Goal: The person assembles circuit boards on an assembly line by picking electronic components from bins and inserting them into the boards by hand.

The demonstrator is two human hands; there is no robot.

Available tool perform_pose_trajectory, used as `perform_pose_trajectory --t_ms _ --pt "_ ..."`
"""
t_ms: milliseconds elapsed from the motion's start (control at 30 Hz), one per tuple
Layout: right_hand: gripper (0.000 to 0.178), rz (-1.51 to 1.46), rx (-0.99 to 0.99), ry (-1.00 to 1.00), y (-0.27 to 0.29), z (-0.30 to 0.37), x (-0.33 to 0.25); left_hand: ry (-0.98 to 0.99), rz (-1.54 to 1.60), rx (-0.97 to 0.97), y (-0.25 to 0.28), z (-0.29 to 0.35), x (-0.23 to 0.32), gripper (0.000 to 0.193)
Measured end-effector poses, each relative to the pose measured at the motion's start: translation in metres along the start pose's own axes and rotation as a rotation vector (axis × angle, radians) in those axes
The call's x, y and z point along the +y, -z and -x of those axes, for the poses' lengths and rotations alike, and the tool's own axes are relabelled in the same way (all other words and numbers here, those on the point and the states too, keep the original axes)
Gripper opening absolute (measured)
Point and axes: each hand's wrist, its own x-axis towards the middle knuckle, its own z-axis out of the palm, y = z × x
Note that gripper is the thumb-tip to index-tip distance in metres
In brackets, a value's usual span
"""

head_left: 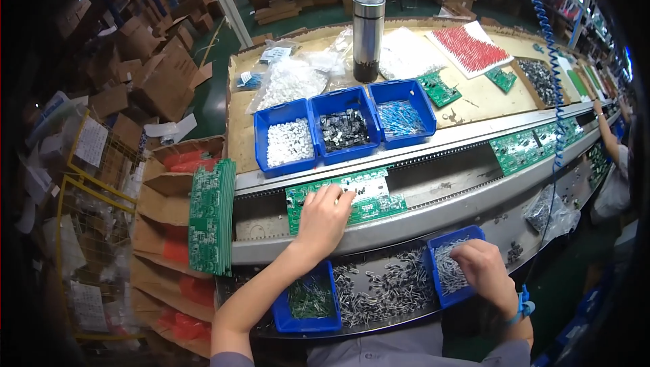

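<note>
My left hand [325, 214] rests over a green circuit board [387, 209] on the rail, fingers bent together with their tips at its upper surface. What they pinch, if anything, is hidden. At the lower right, my right hand [484, 267] hangs over the edge of a blue bin [434, 273] of thin silvery leaded parts [449, 269]. Its fingers are curled closed, and anything between them is too small to make out. A blue strap [525, 305] circles my right wrist. Left of that bin lie loose silvery metal parts [386, 292] and another blue bin [309, 327] holding green leaded parts.
Beyond the rail [447, 206] stand three blue bins [286, 168] of white, black and blue parts, and a steel flask [368, 38]. Stacked green boards [211, 218] lean at the left. More boards [535, 149] sit farther along, below a hanging coiled blue cable [556, 82]. Another person's arm [607, 138] shows at right.
</note>
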Motion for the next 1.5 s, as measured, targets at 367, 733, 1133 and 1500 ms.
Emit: perform_pose_trajectory --t_ms 367,733,1133,1500 --pt "0.021 -0.139 -0.005 0.226 -0.036 -0.085 0.009 0.007 0.669 -0.781 0.066 0.094 -0.017 0.017" --pt "0.013 -0.325 -0.074 0.173 -0.085 -0.139 0.003 -0.008 0.124 -0.724 0.042 0.125 0.005 0.012" --pt "0.013 -0.36 -0.102 0.09 -0.087 -0.144 0.002 -0.013 0.247 -0.723 0.053 0.116 -0.004 0.014" --pt "0.012 -0.376 -0.082 0.065 -0.089 -0.143 0.003 0.088 0.342 -0.789 0.053 0.112 -0.008 0.012"
